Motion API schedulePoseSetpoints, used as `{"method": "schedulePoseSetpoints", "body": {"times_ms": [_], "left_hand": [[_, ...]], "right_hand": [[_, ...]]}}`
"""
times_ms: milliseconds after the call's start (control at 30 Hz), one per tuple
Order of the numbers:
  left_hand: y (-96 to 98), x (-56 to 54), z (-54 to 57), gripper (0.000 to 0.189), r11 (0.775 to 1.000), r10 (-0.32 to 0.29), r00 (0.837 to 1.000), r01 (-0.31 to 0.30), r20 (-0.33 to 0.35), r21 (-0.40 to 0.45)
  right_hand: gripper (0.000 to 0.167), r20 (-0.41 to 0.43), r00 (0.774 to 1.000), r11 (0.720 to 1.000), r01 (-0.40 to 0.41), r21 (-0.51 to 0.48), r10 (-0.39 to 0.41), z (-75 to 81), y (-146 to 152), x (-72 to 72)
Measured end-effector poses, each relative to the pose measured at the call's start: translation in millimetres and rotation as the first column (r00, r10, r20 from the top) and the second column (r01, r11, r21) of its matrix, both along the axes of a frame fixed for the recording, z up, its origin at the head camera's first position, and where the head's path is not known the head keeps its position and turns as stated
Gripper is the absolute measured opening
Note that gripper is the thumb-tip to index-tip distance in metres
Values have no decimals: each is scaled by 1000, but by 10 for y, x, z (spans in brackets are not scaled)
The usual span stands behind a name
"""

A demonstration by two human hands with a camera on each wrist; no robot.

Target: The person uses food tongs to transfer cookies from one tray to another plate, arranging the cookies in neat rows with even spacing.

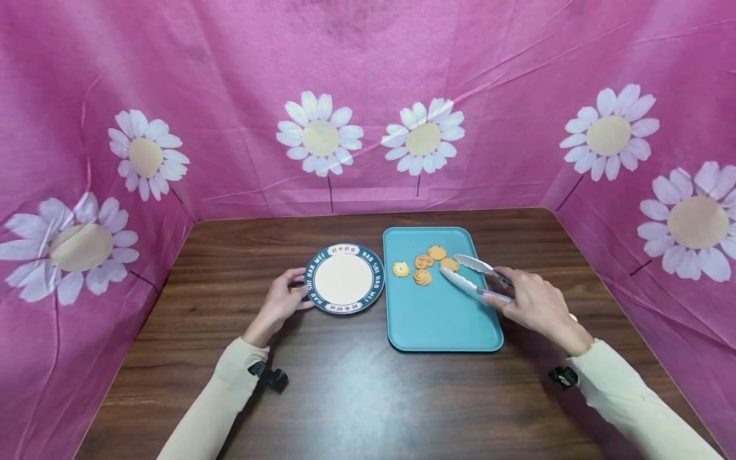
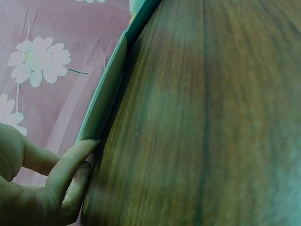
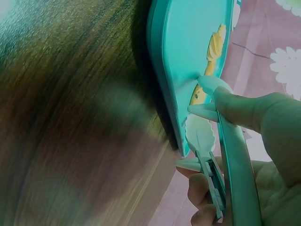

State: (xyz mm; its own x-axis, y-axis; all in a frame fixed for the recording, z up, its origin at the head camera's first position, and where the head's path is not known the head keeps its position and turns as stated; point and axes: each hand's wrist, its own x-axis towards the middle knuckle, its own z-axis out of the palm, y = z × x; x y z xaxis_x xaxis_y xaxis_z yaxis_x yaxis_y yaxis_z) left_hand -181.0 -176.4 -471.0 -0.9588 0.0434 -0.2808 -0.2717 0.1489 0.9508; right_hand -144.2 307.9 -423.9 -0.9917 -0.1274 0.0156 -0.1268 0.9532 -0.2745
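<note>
My left hand holds the near-left rim of a round plate with a white middle and a dark lettered border. In the left wrist view, fingertips meet the plate's edge. My right hand grips metal tongs, whose spread tips point left over a turquoise tray. Between and just beyond the tips lies a round cookie. Close by on the tray are another round cookie, a pretzel-shaped cookie, a swirled cookie and a pale flower-shaped cookie.
Plate and tray sit side by side on a dark wooden table, the plate's right rim right at the tray's left edge. Pink cloth with white daisies hangs behind and at both sides. Each wrist wears a small black camera.
</note>
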Motion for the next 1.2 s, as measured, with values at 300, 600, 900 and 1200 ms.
{"method": "schedulePoseSetpoints", "body": {"times_ms": [300,600,900,1200], "left_hand": [[-7,-2,-4,52,1000,2,1000,-2,5,22],[-3,-6,14,51,1000,4,1000,-4,18,14],[-14,-27,-6,52,999,2,1000,-3,7,42],[-16,-52,-52,51,999,2,1000,-3,25,44]], "right_hand": [[69,-7,1000,1000,-1,-6,1,-18,-15,-24],[69,-19,1000,1000,-20,-15,20,-34,-35,-41],[65,-47,998,999,-40,-14,39,-47,-38,-74],[64,-73,996,998,-51,-21,50,-55,-65,-82]]}}
